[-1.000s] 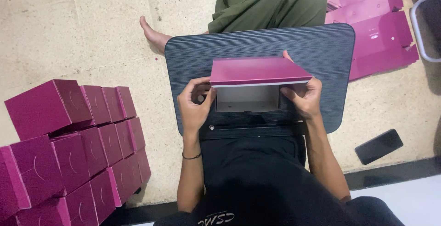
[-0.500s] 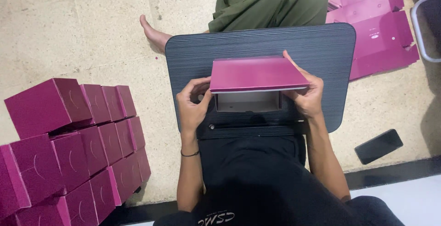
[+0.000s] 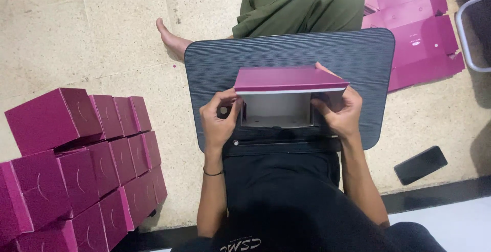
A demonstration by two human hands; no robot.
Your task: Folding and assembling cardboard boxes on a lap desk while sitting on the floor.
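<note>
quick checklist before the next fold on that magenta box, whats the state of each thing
1. Left hand on the box's left side: ok, fingers curled at the edge.
2. Right hand on the right side: ok, grip wraps that end.
3. Magenta box resting on the dark lap table: ok, open side faces the person and the white inside shows.
4. Lid flap fully tucked: cannot tell, its front edge hides the joint.
5. Finished boxes stacked on the floor to the left: ok, apart from the table.
6. Flat box blanks beyond the table's right corner: ok, lying flat, within sight.
</note>
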